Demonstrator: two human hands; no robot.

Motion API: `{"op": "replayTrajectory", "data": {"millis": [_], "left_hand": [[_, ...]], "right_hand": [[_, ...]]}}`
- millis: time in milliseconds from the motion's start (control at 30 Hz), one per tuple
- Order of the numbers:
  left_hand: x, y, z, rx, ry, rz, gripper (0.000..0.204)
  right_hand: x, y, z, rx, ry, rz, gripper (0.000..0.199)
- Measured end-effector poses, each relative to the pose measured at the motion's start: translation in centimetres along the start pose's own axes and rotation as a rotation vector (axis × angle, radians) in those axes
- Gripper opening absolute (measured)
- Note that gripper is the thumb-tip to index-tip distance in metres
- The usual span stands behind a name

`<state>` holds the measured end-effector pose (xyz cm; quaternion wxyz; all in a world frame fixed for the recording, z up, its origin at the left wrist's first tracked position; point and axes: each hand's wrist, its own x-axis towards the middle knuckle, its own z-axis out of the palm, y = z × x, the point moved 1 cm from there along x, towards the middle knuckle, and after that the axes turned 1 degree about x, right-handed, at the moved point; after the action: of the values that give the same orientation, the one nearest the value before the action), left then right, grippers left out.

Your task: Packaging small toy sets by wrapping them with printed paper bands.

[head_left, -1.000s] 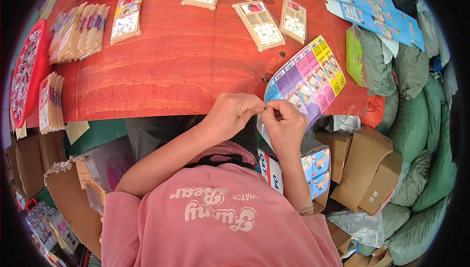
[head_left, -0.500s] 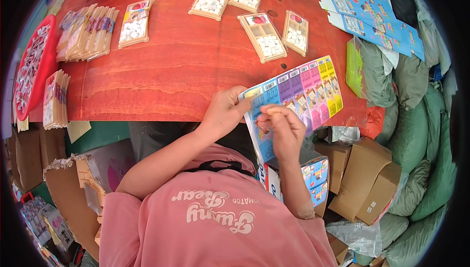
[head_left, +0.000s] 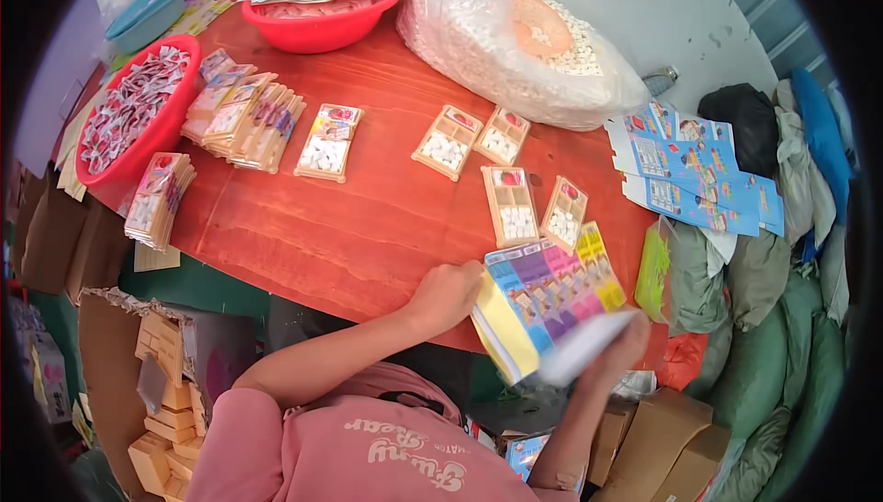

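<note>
My left hand (head_left: 446, 301) is closed on the left edge of a printed sheet of labels (head_left: 552, 283) with blue, purple, pink and yellow strips. Pale yellow paper (head_left: 501, 341) shows beneath it along the left side. At the sheet's lower right, my right hand (head_left: 631, 341) is closed on a white piece of paper (head_left: 584, 347), blurred by motion. Whether that paper is still joined to the sheet, I cannot tell. Just beyond the sheet lie small compartmented trays (head_left: 511, 212) holding white pieces, each with a strawberry picture. Another such tray (head_left: 564, 215) touches or nearly touches the sheet's far edge.
Stacks of filled trays (head_left: 244, 120) stand at the left, beside a red basin (head_left: 138, 115) of small wrapped packets. A large plastic bag (head_left: 515, 42) of white pieces lies at the back. Blue printed cards (head_left: 690, 171) cover the right edge. Cardboard boxes (head_left: 653, 451) stand below the table.
My right hand has moved right and down from the sheet's left edge, now with white paper in it. The view has shifted, showing more of the table's back.
</note>
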<state>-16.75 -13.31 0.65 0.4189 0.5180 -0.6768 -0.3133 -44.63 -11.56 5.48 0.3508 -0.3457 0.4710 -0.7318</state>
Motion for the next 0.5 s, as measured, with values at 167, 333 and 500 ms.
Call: {"op": "replayTrajectory", "data": {"millis": [167, 333, 500], "left_hand": [[1.0, 0.6, 0.9, 0.221, -0.067, 0.029, 0.016], [4.1, 1.6, -2.6, 0.507, -0.003, 0.056, 0.019], [12.8, -4.0, -7.4, 0.533, 0.277, 0.324, 0.029]], "right_hand": [[2.8, -2.9, -2.1, 0.01, 0.283, -0.265, 0.01], [1.7, -0.4, 0.7, 0.003, -0.066, -0.131, 0.008], [1.7, 0.1, 2.4, 0.155, -0.086, -0.086, 0.003]]}}
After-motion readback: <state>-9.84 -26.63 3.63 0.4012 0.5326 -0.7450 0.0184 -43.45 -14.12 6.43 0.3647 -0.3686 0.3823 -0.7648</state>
